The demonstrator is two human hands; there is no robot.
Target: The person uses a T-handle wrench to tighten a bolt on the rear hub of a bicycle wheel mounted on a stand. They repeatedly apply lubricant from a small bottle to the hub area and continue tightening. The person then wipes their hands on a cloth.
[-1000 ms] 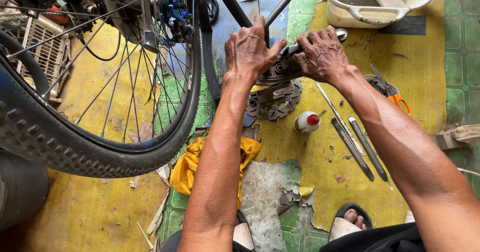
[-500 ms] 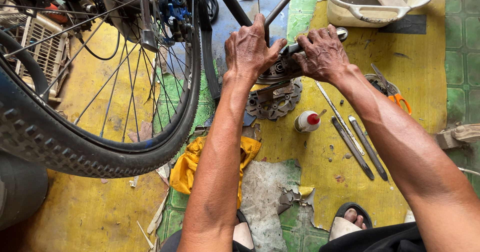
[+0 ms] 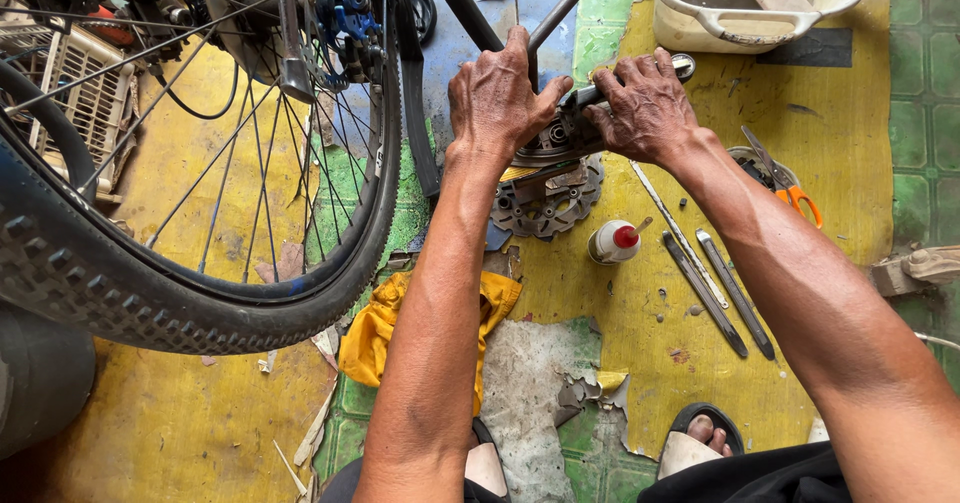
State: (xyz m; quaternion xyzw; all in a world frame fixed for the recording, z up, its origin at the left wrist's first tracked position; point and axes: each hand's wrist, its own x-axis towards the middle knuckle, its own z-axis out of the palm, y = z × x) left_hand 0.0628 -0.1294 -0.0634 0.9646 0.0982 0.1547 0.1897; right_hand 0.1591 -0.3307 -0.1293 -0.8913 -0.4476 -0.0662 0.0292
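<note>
Two sandalled feet (image 3: 700, 443) show at six o'clock on the peeling yellow-and-green floor (image 3: 180, 423), with a crumpled yellow rag (image 3: 375, 328) just left of the forearms. Farther out, at three o'clock, two flat metal levers (image 3: 735, 303) lie side by side near a small white bottle with a red cap (image 3: 612, 242), and orange-handled scissors (image 3: 785, 185) rest beyond them. At the centre, a toothed brake disc (image 3: 548, 203) lies flat on the floor just under the hands. Above it, the left hand (image 3: 497, 101) has its grip pressed down around a dark round metal part (image 3: 555, 143), while the right hand (image 3: 648, 106) has its grip curled tight on the part's other side. A knobby bicycle wheel (image 3: 190, 293) fills nine to eleven o'clock, and a cream plastic tub (image 3: 720, 28) sits at one o'clock.
</note>
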